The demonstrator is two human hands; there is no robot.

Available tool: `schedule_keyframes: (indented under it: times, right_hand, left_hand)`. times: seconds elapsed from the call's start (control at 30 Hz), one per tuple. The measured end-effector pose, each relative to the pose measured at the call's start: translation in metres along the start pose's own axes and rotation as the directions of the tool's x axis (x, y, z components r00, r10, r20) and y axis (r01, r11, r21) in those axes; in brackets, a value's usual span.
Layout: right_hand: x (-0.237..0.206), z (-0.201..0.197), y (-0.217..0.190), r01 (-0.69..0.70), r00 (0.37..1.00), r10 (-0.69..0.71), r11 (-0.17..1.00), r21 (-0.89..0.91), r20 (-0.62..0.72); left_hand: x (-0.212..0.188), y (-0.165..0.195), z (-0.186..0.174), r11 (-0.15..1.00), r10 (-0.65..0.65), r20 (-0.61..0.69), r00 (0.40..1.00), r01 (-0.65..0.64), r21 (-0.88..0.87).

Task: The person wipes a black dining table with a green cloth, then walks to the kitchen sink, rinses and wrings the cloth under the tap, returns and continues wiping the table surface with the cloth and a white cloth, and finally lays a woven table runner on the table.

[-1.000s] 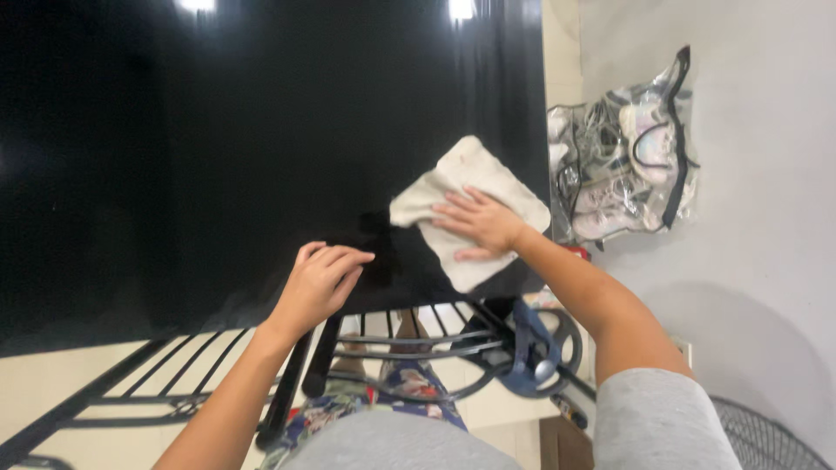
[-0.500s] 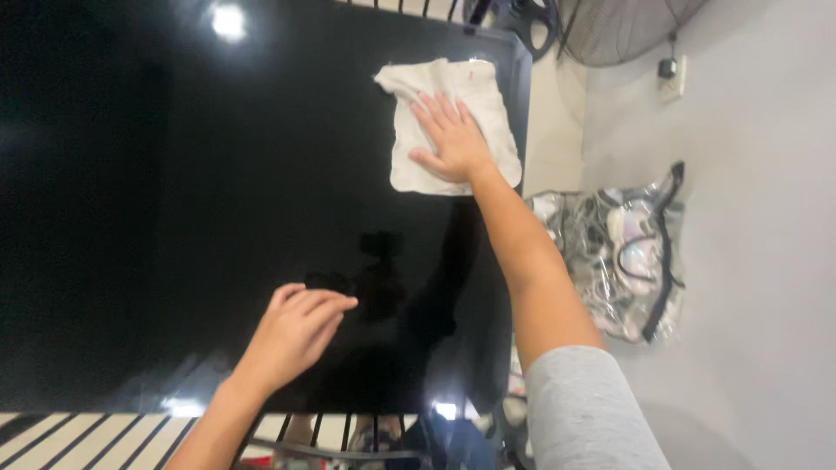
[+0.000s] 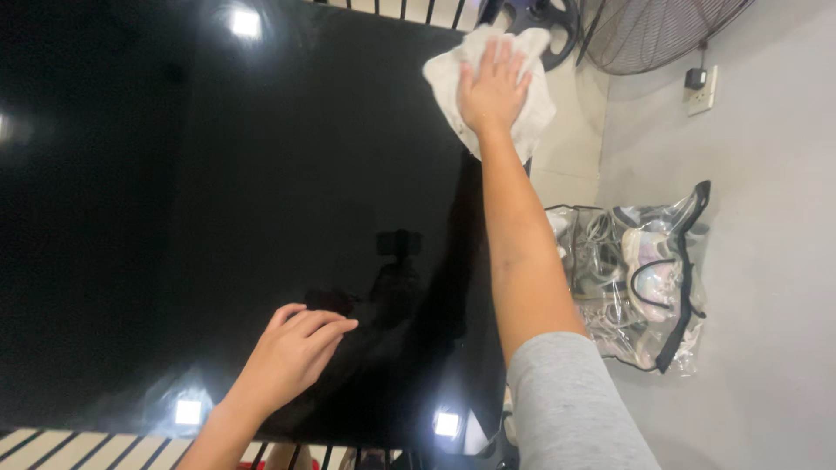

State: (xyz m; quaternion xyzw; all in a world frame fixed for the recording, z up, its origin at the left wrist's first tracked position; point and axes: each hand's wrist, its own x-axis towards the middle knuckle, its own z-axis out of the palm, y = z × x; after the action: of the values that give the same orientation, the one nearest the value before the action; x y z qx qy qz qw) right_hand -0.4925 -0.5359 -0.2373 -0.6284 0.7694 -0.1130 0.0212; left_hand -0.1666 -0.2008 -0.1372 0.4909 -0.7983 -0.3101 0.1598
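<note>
Nearby, clear bag [image 3: 640,287] (holding shoes).

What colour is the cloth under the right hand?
White, or off-white. The cloth shows best in the head view against the black tabletop.

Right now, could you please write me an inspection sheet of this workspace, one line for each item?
Surface: glossy black tabletop, reflecting ceiling lights.
Job's things: white cloth spread flat at the far right corner.
Clutter: nothing seen on the tabletop.
Hands: right hand pressed flat on the cloth, arm stretched out; left hand resting on the near edge, holding nothing.
Cables: wall socket with a plug in it.
Surroundings: clear bag of shoes on the floor, standing fan by the grey wall.
</note>
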Motion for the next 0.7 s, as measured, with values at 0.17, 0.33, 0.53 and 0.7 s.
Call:
schedule_keyframes:
  times: [0.17,0.33,0.53,0.7]
  right_hand:
    - [-0.060,0.001,0.015,-0.218,0.975,0.219,0.975,0.044,-0.025]
    - [-0.191,-0.013,0.026,-0.180,0.983,0.181,0.982,0.051,-0.013]
    - [-0.371,-0.037,0.032,-0.080,0.997,0.079,0.996,-0.039,-0.006]
    - [-0.477,-0.061,0.038,-0.019,0.996,0.024,0.999,-0.051,0.090]
  left_hand:
    - [-0.012,0.003,-0.008,0.999,0.046,0.074,0.996,-0.048,0.019]
    - [-0.029,0.010,-0.016,0.988,0.152,0.030,0.988,-0.152,-0.006]
    - [-0.054,0.022,-0.021,0.973,0.228,0.043,0.973,-0.227,-0.041]
    - [-0.084,0.030,-0.029,0.959,0.282,0.050,0.958,-0.280,-0.035]
